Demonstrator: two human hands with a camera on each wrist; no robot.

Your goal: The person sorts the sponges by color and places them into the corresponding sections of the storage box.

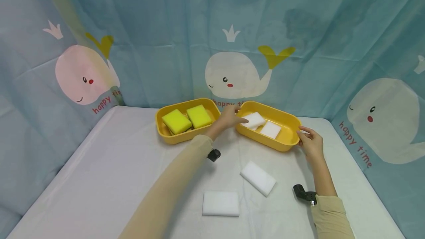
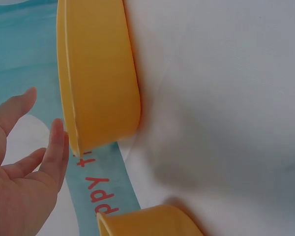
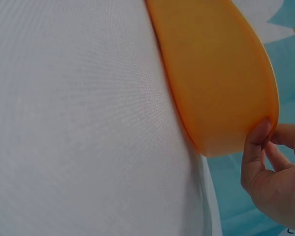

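Observation:
A yellow tray (image 1: 265, 140) holding white sponges (image 1: 270, 130) stands at the back right. My right hand (image 1: 313, 145) pinches its right end, thumb outside and fingers at the rim, as the right wrist view shows on the tray's wall (image 3: 216, 83). At the tray's left end is my left hand (image 1: 229, 116), its fingers extended and the thumb apart. In the left wrist view the left hand's fingertips (image 2: 56, 129) lie right by the rim of that tray (image 2: 101, 73); whether they touch it, I cannot tell.
Left of it, a second yellow tray (image 1: 173, 139) holds yellow sponges (image 1: 177, 121). On the white tablecloth (image 1: 99, 180) in front lie two more white sponges, one slanted (image 1: 259, 178), one straight (image 1: 220, 203). A blue curtain with whales (image 1: 232, 75) hangs behind and at the sides.

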